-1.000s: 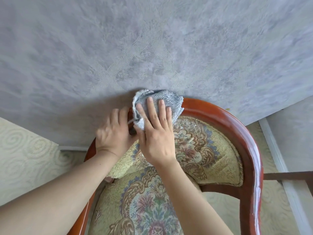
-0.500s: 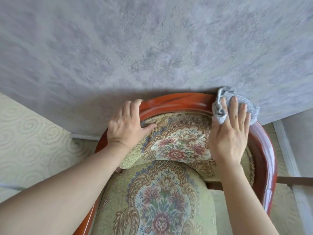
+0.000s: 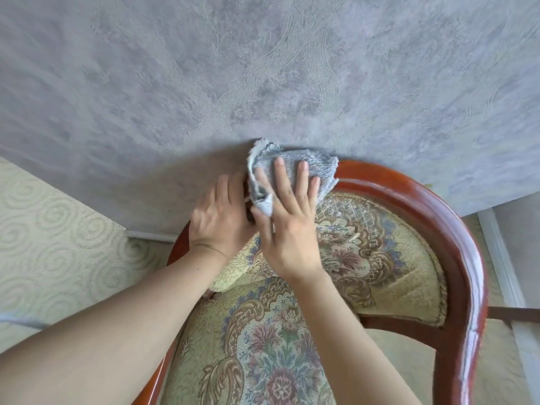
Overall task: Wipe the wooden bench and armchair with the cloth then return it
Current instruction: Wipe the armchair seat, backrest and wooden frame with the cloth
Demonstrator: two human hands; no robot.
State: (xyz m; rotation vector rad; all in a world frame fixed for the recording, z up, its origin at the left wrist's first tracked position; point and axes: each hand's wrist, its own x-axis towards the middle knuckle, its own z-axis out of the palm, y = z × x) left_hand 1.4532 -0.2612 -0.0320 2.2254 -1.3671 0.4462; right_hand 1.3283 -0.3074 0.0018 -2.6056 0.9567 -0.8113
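Note:
The armchair has a glossy red-brown curved wooden rail [image 3: 432, 206] and floral tapestry padding on its back and seat [image 3: 263, 352]. A grey-blue cloth [image 3: 292, 165] lies bunched on the top of the rail, at its middle-left part. My right hand [image 3: 287, 229] presses flat on the cloth with fingers spread, thumb hooked under its lower edge. My left hand [image 3: 217, 217] rests on the rail just left of the cloth, fingers over the wood, touching my right hand. The rail under both hands is hidden. No bench is in view.
A grey patterned wall [image 3: 263, 68] stands directly behind the chair back. Pale swirl-patterned carpet [image 3: 52, 244] lies at the left, with a white baseboard [image 3: 502, 258] at the right. A dark wooden bar [image 3: 517, 312] juts in at the right edge.
My right hand has slid the cloth back left along the rail, from its right side to beside my left hand. My left hand has kept its place on the rail.

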